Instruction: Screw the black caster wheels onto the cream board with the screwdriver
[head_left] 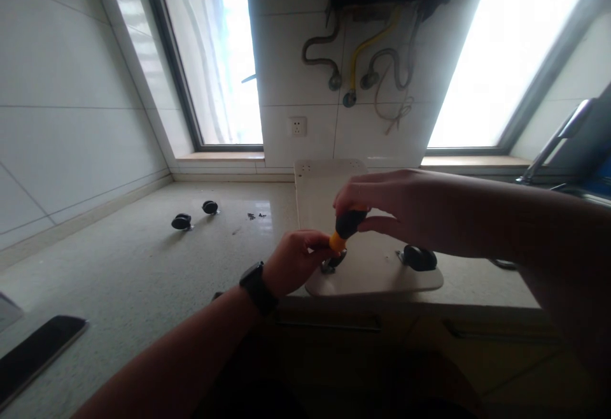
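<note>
My right hand (pixel 365 201) is wrapped round the black and orange handle of a screwdriver (pixel 344 227), which points down at a caster wheel (pixel 335 261) near the front left corner of a pale board (pixel 370 279). My left hand (pixel 305 256), with a black watch on its wrist, is closed at the lower end of the screwdriver, fingertips pinched beside the caster. Whatever those fingertips hold, apart from the screwdriver's lower end, is hidden. Another black caster (pixel 419 258) stands on the board's front right corner. Small holes show at the board's far corners.
Two loose casters (pixel 181 221) and a small pile of dark screws (pixel 251 216) lie on the speckled counter (pixel 138 285) to the left. A dark flat object (pixel 42 346) rests at the near left. Hoses (pixel 356 62) hang on the back wall; a faucet (pixel 554 142) stands at right.
</note>
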{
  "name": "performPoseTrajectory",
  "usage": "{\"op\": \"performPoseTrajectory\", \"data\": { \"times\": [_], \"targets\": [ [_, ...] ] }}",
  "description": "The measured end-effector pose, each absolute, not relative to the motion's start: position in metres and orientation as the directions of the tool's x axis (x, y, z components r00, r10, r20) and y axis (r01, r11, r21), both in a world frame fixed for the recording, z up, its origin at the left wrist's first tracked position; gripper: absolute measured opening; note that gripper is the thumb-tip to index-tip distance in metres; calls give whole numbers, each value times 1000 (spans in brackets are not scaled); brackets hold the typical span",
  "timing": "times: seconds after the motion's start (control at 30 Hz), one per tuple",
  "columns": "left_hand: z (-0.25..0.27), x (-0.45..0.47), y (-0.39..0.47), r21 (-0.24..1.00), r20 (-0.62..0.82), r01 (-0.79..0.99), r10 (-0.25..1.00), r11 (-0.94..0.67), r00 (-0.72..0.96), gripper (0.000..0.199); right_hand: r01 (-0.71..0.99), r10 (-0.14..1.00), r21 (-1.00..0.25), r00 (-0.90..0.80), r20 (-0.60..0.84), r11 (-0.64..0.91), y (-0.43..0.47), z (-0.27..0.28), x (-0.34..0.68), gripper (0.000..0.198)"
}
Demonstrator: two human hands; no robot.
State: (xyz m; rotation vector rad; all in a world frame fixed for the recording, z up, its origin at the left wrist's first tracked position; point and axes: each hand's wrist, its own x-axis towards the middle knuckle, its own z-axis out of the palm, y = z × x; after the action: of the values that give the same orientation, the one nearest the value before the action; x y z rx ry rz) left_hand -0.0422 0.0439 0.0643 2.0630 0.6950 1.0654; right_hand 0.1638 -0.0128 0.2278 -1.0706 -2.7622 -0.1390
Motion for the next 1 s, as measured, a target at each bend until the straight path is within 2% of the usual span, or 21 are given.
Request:
{"op": "performPoseTrajectory", "data": {
  "times": [0.1,0.23,0.33,0.43,0.53,0.63,0.73,0.8,0.9,1.0],
  "targets": [
    [62,-43,46,784,459,141,718,-605,523,16,718,704,-10,-680,204,696,-6,226,163,18],
    [59,-43,47,793,463,104,704,-600,538,18,793,754,105,-605,255,600,-3,220,161,42],
    [57,-41,45,814,455,92,727,-574,514,20,837,787,177,-547,286,518,-4,216,155,53],
    [56,-38,43,859,424,87,796,-505,433,25,876,798,215,-483,362,432,-7,211,145,53],
    [58,-37,40,874,398,89,808,-478,434,22,892,775,240,-452,441,383,-10,207,141,48],
    [62,-39,39,847,432,90,776,-524,460,21,846,728,211,-529,435,489,-15,208,147,40],
    [64,-42,40,810,471,94,738,-579,483,19,676,619,119,-721,310,728,-19,215,157,30],
    [65,-44,42,794,484,89,712,-602,508,16,579,556,33,-797,236,815,-19,220,162,24],
    [64,-46,46,788,477,94,701,-608,531,16,595,585,-30,-780,223,804,-14,225,161,19],
    [62,-47,50,801,441,110,705,-588,556,19,706,679,24,-690,252,708,-8,226,154,13]
  ]
}}
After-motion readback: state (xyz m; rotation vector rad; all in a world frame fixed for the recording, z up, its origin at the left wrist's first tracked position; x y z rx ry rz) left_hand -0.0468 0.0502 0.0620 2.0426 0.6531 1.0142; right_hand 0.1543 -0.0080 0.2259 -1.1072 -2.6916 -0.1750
